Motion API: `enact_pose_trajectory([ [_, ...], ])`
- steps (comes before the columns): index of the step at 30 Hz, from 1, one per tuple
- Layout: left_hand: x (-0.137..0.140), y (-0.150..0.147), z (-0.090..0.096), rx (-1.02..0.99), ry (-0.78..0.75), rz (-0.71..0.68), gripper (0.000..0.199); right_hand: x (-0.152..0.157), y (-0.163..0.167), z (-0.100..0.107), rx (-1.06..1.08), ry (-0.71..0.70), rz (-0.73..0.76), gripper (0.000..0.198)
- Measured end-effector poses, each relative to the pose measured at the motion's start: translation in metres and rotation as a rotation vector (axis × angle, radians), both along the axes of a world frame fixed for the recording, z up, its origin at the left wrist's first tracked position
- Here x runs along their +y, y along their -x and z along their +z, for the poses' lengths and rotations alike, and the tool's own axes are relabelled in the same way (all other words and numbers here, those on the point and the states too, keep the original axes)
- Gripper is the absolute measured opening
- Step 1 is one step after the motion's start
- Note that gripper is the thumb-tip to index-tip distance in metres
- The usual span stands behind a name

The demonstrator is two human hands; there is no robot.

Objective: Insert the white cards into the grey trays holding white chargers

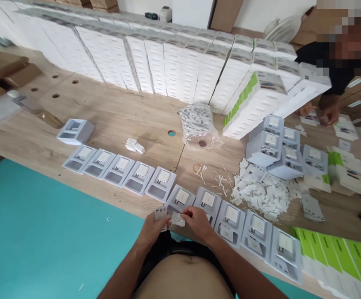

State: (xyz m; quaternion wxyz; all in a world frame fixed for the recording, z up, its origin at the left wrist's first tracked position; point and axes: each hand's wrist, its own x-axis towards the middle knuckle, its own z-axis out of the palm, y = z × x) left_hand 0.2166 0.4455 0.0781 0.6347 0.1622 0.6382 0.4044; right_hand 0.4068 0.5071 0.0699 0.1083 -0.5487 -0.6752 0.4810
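Note:
My left hand (153, 226) is closed round a small stack of printed white cards (160, 213) at the table's front edge. Pinched between the fingertips of my right hand (198, 222) is a single white card (178, 219), just right of the stack. Both hands are over the near end of a grey plastic tray (182, 195) that carries a white boxy device. To the right, another tray (231, 215) has a device in its upper part and a card in its lower compartment. A tray (160, 182) on the left has a device, and its lower compartment shows no card.
Stacked white boxes (180, 66) wall off the back. A bag of white cables (197, 120), a heap of small white pieces (261, 191) and stacked trays (264, 145) lie beyond the row. Green-and-white boxes (339, 253) stand at right. A co-worker's hands (330, 114) are at far right.

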Motion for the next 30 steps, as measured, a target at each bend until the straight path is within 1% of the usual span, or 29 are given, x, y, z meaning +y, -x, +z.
enact_pose_trajectory([
  [3,0.003,0.047,0.007,-0.169,0.081,0.048,0.027,-0.002,0.030,-0.012,-0.281,-0.071,-0.036,0.009],
  [6,0.007,0.084,0.021,-0.290,0.159,0.052,0.023,-0.008,0.051,-0.018,-0.560,-0.175,0.037,0.010],
  [8,0.012,0.099,0.029,-0.332,0.193,0.037,0.023,-0.011,0.060,-0.018,-0.679,-0.235,0.094,0.010],
  [11,0.025,0.106,0.037,-0.361,0.189,0.001,0.022,-0.013,0.068,-0.017,-0.726,-0.250,0.089,0.011],
  [14,0.036,0.104,0.044,-0.376,0.177,-0.033,0.022,-0.011,0.070,-0.012,-0.754,-0.258,0.061,0.012],
  [17,0.042,0.099,0.048,-0.407,0.189,-0.067,0.025,-0.011,0.065,-0.005,-0.752,-0.273,0.029,0.016],
  [20,0.042,0.092,0.048,-0.423,0.201,-0.079,0.027,-0.018,0.055,0.006,-0.621,-0.302,-0.088,0.026],
  [22,0.040,0.085,0.047,-0.408,0.179,-0.082,0.028,-0.023,0.047,0.012,-0.447,-0.300,-0.208,0.028],
  [23,0.038,0.081,0.048,-0.396,0.158,-0.091,0.028,-0.025,0.044,0.015,-0.344,-0.277,-0.264,0.028],
  [24,0.036,0.076,0.049,-0.381,0.134,-0.104,0.029,-0.026,0.042,0.017,-0.232,-0.235,-0.315,0.027],
  [26,0.033,0.064,0.054,-0.332,0.111,-0.133,0.033,-0.028,0.042,0.021,0.011,-0.101,-0.377,0.025],
  [28,0.031,0.052,0.061,-0.278,0.103,-0.173,0.039,-0.028,0.047,0.026,0.249,0.041,-0.374,0.026],
  [30,0.030,0.042,0.069,-0.223,0.102,-0.209,0.043,-0.027,0.054,0.032,0.454,0.140,-0.331,0.028],
])
